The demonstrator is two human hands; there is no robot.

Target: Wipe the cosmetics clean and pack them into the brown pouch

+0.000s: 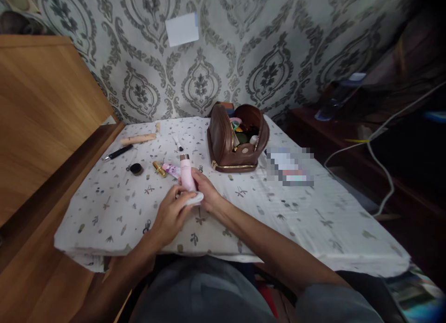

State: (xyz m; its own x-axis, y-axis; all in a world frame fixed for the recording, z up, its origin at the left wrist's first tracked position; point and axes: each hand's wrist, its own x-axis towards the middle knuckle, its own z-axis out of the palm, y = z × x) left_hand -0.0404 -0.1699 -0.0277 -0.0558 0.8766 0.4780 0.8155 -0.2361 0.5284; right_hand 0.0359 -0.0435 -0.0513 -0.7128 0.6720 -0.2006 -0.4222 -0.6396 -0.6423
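My right hand (206,189) is wrapped round a pink bottle (187,174) with a shiny silver cap, tilted a little over the table. Below the bottle, my left hand (173,207) pinches a flat white pad (195,199), close to the bottle's lower end. Whether pad and bottle touch is hard to see. Just behind the hands lie a pink printed tube (170,169) and a gold lipstick tube (159,169). To their left sits a small dark round jar (136,169).
A brown cosmetic bag (223,142) stands unzipped at the back, full of small items. A brush (179,144), a black pen-like stick (118,153) and a beige stick (138,138) lie on the patterned tablecloth (278,230). A wooden panel (45,123) rises at left; a white cable (379,160) hangs at right.
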